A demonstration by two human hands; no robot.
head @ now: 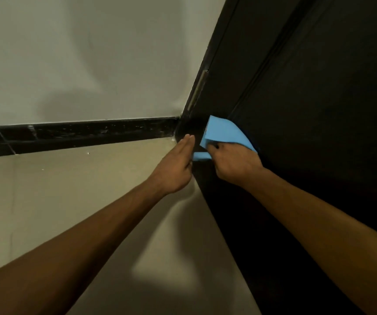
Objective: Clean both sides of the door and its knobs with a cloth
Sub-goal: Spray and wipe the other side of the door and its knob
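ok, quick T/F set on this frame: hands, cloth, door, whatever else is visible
1. The right hand grips a blue cloth against the dark door. True.
2. The left hand is clenched in a fist. False: its fingers are straight, lying at the door's edge.
3. The cloth is red. False: it is blue.
4. A dark skirting strip runs along the base of the pale wall. True.
5. A door knob is in view. False: none shows here.
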